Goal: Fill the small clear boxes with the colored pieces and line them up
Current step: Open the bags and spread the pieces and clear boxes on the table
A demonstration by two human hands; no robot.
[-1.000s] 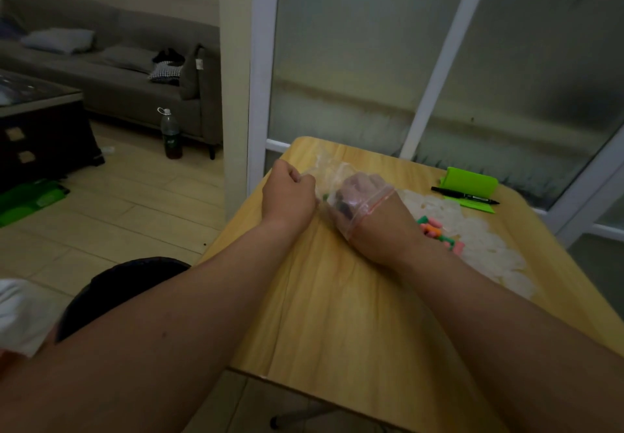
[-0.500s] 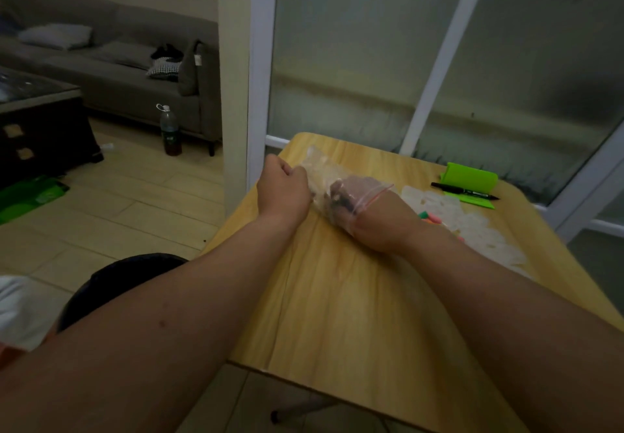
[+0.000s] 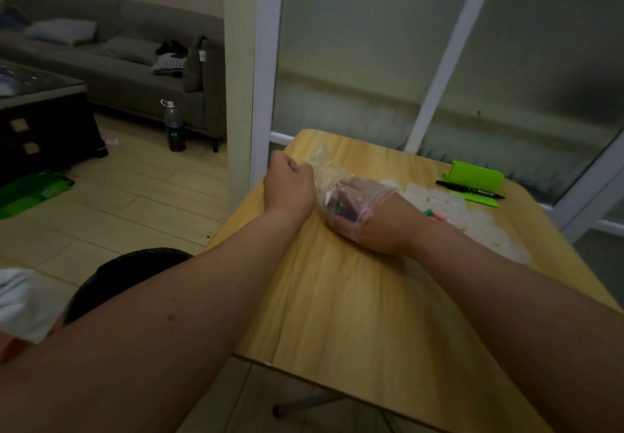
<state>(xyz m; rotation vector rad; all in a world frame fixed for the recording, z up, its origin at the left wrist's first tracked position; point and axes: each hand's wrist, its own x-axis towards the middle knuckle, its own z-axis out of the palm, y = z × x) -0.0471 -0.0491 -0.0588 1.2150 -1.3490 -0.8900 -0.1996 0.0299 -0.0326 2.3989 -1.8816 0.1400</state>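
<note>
Your left hand [image 3: 288, 189] pinches the far end of the soft clear bag [image 3: 329, 179] at the tabletop's [image 3: 354, 297] far left. Your right hand [image 3: 368, 216] is inside it, grip closed on colored pieces [image 3: 339, 209]. The film looks limp and slippery, so hold near the red zip edge.

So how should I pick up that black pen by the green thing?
Pinch the black pen around the middle of its thin barrel, coming straight down from above. It lies flat, part on the green holder, with its ends pointing left and right, so fingers fit on its near and far sides. The right hand is nearer but is inside the clear bag, so it would have to come out first.
</note>
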